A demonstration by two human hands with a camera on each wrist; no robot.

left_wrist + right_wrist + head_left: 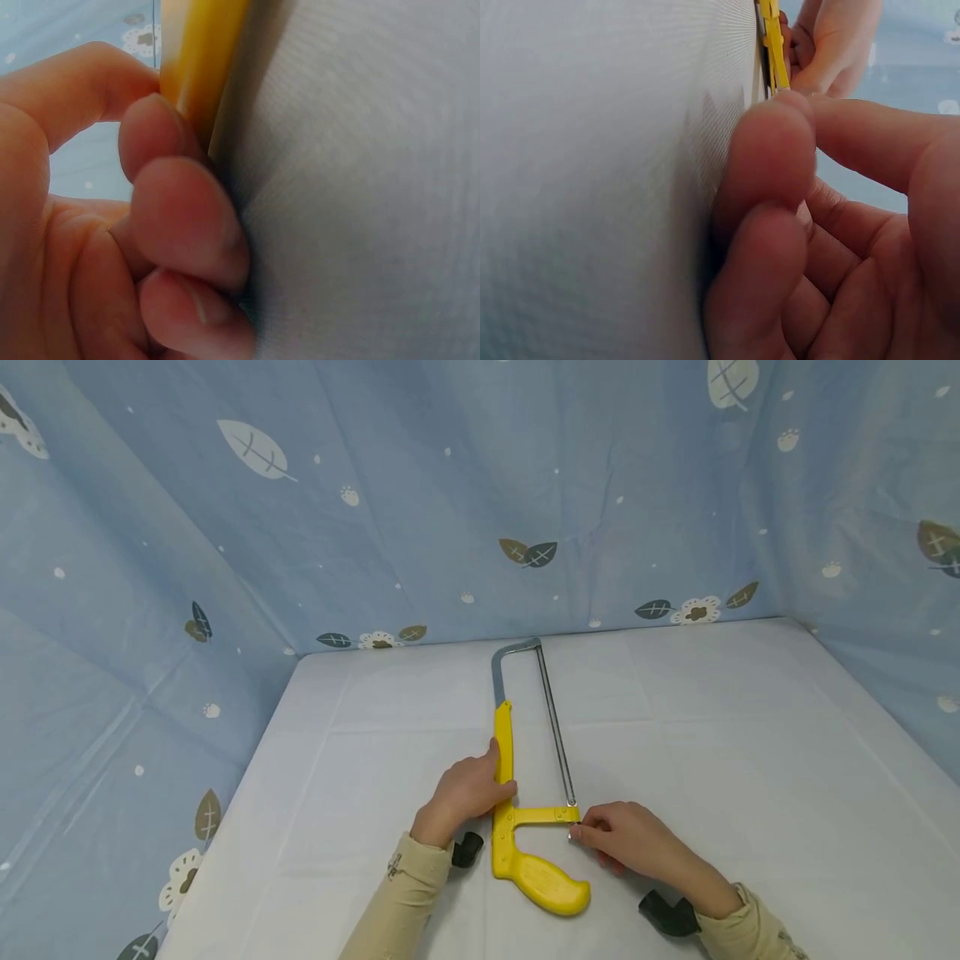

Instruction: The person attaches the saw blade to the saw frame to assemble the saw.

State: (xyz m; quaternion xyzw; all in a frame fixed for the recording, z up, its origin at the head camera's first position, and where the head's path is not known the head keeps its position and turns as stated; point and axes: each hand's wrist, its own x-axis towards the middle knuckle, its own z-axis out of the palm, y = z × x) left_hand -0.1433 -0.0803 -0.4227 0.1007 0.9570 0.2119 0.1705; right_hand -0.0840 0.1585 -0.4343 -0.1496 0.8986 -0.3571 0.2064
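Note:
A hacksaw [504, 752] lies flat on the white table, its grey front end pointing away and its yellow handle [551, 883] nearest. My left hand [467, 789] grips the yellow frame, thumb across the top; in the left wrist view its curled fingertips [187, 217] rest against the frame's side and the white cloth. The metal blade [556, 727] runs along the right side to a yellow crosspiece [543, 815]. At the crosspiece's right end, my right hand [630, 837] pinches the small metal tensioning nut between thumb and forefinger. Its fingers mostly hide the nut.
A white cloth covers the table [360, 760]. Blue leaf-patterned curtains [420, 527] hang behind and at both sides, close to the saw's far end. Black wrist devices [669, 914] sit at both wrists, near the table surface.

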